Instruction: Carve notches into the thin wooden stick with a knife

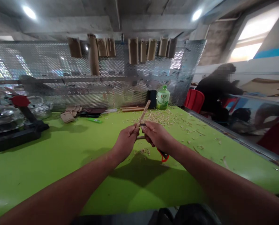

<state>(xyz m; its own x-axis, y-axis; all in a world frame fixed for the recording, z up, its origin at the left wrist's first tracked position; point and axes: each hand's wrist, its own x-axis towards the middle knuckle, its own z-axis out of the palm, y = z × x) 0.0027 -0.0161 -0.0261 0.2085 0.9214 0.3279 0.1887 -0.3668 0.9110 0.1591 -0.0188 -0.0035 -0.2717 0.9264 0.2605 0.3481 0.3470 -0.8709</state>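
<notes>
A narrow pale wooden strip (144,113) slants up and away from my left hand (126,140), whose fingers are closed round its lower end. My right hand (159,136) is closed round a knife; its dark blade (142,124) shows beside the strip, close to my left fingers. Below the right palm the dark handle end (164,154) sticks out with a red cord (163,160) on it. A short thin rod-like piece (140,137) shows between the two hands; what it belongs to I cannot tell. Small shavings (142,151) lie on the green table (94,184) under the hands.
More wood shavings (176,120) cover the table's back right. Along the back stand a green-labelled bottle (163,98) and a black box (151,99), near wooden sticks (133,109). A metal pot (3,117) stands left. Beyond the right edge sits a person (214,84).
</notes>
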